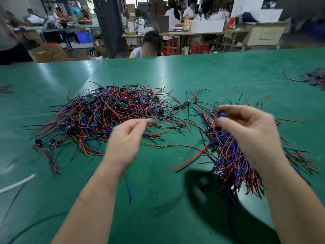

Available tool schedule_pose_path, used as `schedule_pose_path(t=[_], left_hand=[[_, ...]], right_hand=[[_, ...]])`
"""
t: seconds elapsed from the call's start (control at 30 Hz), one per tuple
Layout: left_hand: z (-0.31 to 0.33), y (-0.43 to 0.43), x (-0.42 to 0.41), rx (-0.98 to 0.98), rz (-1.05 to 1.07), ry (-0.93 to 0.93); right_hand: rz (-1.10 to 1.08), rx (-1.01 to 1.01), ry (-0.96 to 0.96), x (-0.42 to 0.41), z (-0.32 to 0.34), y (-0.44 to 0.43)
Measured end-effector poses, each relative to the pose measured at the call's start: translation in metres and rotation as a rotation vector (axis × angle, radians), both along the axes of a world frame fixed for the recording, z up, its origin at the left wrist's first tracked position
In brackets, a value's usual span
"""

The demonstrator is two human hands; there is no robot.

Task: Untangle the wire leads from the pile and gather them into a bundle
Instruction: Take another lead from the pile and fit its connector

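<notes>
A tangled pile of red, blue and black wire leads (112,113) with small green boards lies on the green table, left of centre. My right hand (246,131) is raised at the right and grips a thick bundle of leads (233,162) that hangs down under it; its fingertips pinch a blue part at the top. My left hand (128,138) hovers near the pile's front right edge, thumb and forefinger drawn close together, with a blue lead (128,187) hanging below the wrist. Whether the left hand holds that lead is unclear.
The green table (158,208) spreads wide. A few loose leads with boards (186,103) lie between pile and bundle. Another wire heap (314,78) sits far right. A white cable (15,185) crosses the left edge. A person sits beyond the far edge (149,48).
</notes>
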State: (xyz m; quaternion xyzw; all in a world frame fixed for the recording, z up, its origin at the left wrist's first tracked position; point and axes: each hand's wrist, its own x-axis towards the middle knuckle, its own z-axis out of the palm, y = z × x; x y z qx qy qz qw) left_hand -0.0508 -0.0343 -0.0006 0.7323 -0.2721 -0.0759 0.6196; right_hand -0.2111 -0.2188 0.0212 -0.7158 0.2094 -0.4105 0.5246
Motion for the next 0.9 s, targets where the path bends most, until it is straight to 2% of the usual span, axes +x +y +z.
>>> schedule_pose_path(t=[0.07,0.1,0.17,0.2,0.23,0.33,0.4,0.63,0.77,0.9], left_hand=[[-0.009,0.015,0.028,0.18,0.266,-0.15],[-0.015,0.023,0.041,0.321,0.36,-0.191],[-0.03,0.036,0.063,0.604,0.44,-0.143],[-0.036,0.04,0.068,0.709,0.444,-0.078],[-0.04,0.041,0.071,0.802,0.435,-0.048],[-0.049,0.037,0.071,0.997,0.406,-0.131],[-0.049,0.034,0.072,0.993,0.428,-0.16],[-0.05,0.034,0.068,0.793,0.52,-0.266],[-0.053,0.031,0.073,0.869,0.481,-0.252],[-0.056,0.029,0.075,0.807,0.53,-0.232]], right_hand=[[-0.18,-0.053,0.109,-0.005,-0.001,-0.018],[-0.287,-0.113,0.258,-0.009,-0.004,-0.027],[-0.434,-0.214,0.629,-0.015,-0.009,-0.042],[-0.459,-0.222,0.749,-0.018,-0.01,-0.046],[-0.473,-0.21,0.791,-0.019,-0.009,-0.047],[-0.48,-0.229,0.715,-0.015,-0.006,-0.04],[-0.429,-0.263,0.669,-0.01,-0.005,-0.031],[-0.322,-0.301,0.562,-0.001,-0.01,-0.012],[-0.303,-0.293,0.526,0.0,-0.011,-0.008],[-0.297,-0.302,0.507,0.002,-0.014,-0.007]])
